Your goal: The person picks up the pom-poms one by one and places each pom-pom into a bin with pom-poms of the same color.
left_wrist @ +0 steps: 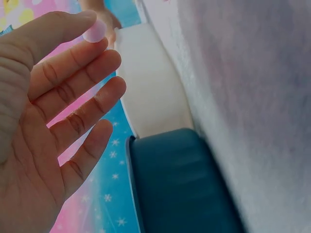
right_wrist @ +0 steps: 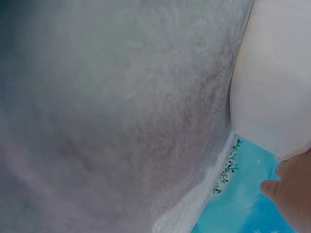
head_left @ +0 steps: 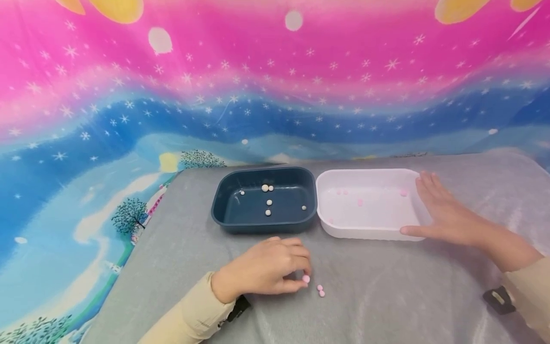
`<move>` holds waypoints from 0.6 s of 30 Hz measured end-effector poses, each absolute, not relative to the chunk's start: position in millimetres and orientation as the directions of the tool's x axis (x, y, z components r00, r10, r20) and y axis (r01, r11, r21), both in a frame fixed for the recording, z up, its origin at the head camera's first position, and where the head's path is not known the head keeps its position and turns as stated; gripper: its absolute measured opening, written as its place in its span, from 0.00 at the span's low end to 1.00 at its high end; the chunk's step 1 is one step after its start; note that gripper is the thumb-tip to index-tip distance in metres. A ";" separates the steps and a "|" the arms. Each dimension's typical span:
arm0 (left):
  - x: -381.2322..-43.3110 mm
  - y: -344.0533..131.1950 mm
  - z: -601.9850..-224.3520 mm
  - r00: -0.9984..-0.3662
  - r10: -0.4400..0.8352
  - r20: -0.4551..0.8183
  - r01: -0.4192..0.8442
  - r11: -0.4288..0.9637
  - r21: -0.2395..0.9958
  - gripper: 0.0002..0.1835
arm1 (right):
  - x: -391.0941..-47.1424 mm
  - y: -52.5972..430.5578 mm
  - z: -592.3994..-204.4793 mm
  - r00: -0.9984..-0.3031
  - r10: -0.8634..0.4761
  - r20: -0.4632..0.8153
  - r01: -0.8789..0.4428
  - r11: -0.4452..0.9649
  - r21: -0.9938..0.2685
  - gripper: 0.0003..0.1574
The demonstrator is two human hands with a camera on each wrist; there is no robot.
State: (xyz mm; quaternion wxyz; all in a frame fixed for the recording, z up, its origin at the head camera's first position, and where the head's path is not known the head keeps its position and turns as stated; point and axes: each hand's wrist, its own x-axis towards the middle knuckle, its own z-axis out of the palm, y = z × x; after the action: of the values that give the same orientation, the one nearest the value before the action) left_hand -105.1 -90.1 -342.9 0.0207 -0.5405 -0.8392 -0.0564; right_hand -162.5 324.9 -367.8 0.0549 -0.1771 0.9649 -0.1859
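Note:
My left hand [head_left: 275, 265] pinches a small pink ball [head_left: 306, 278] between thumb and index fingertip, just above the cloth in front of the dark tray. The left wrist view shows the pinched ball [left_wrist: 95, 31] closely, with the other fingers spread. Near it on the cloth lie two more pink balls [head_left: 321, 291], touching each other. My right hand [head_left: 449, 215] rests against the right end of a white tray [head_left: 374, 232], fingers extended and thumb at its front rim. Several pink balls [head_left: 360, 202] lie inside that tray.
Left of the white tray, against it, stands a dark teal tray [head_left: 262, 228] with several white balls [head_left: 269, 202] in it. Grey cloth [head_left: 386, 291] covers the table. Behind hangs a pink and blue printed backdrop [head_left: 258, 71].

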 end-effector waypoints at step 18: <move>-109.0 -97.1 -330.1 -0.397 0.889 0.227 0.915 0.403 0.022 0.05 | -161.0 324.2 -367.4 -0.936 -0.350 -0.042 -0.309 0.872 -0.379 0.77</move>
State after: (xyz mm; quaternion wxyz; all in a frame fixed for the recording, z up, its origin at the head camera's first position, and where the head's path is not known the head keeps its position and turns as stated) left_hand -109.0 -97.1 -330.1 0.0900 -0.5418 -0.8326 -0.0716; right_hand -161.0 324.2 -367.4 0.0548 -0.1706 0.9660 -0.1864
